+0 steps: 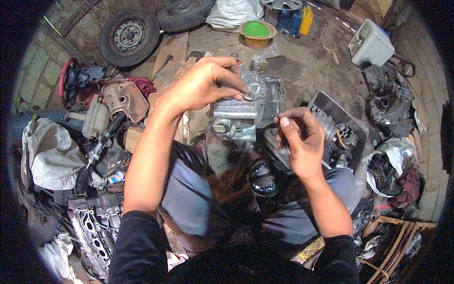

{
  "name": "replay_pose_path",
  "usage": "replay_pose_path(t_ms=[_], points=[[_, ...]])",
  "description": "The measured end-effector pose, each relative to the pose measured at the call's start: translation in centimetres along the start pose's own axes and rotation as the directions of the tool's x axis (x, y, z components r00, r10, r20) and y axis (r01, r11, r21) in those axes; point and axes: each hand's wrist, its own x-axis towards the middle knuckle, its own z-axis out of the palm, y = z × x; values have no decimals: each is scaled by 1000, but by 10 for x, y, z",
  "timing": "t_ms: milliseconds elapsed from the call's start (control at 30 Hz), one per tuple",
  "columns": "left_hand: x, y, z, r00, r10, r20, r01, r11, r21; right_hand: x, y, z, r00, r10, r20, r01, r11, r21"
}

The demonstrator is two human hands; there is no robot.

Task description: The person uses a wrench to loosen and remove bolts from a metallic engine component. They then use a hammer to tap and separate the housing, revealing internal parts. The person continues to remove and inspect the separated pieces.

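Probably working at metal casting (236, 112), twelve o'clock, with left hand (212, 81) and right hand (305, 138) near-pinched, contents unclear; next likely requiring precision.

- Silver-grey engine casing (235, 112)
- Bright green plastic basket (256, 29), 12 o'clock
- Yellow jerrycan (306, 20), 1 o'clock
- Red steering-wheel rim (61, 85), 10 o'clock
- Yellow lattice-patterned strip (312, 248), 5 o'clock
- Blue-grey trousers (187, 203), black sleeves (139, 246)

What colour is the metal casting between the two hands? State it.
The metal casting is silver-grey, shown in the head view.
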Motion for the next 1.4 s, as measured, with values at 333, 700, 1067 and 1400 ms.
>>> replay_pose_path(t_ms=[333,700,1067,1400], points=[[-17,27,7,977,-211,22,212,976,-43,-1,-3,1,1000,2,-8,-2,1000,25],[-10,56,13,876,-474,-91,481,872,87,-10,17,14,929,-224,295,328,868,-374],[6,75,24,758,-650,-49,647,759,-72,-13,36,31,927,165,337,-159,986,-46],[3,62,30,774,-627,87,620,723,-304,-11,25,33,937,212,278,-267,947,178]])
